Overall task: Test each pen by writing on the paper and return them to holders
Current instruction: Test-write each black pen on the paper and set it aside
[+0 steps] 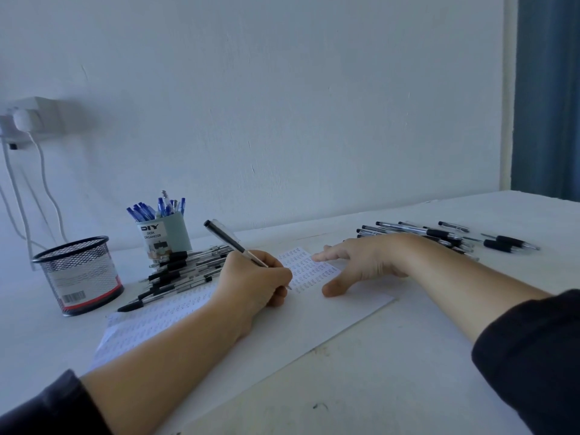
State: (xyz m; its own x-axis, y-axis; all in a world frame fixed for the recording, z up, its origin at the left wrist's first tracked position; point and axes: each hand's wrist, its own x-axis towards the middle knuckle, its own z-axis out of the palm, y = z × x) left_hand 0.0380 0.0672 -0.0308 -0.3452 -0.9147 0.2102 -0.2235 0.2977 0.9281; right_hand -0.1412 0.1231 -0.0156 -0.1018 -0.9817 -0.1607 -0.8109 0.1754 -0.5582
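pen [233,243] | left fingers [276,277] grip | right hand [361,262] flat | holder [166,235] "DIY", rest blurred

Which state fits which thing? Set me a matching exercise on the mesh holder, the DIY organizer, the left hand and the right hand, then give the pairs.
Things:
1. mesh holder
2. DIY organizer
3. left hand
4. right hand

States:
A. fingers spread flat on the paper
B. grips a black pen with its tip on the paper
C. holds blue pens
D. no pens showing above its rim

Pairs: 1-D, 2-C, 3-B, 4-A
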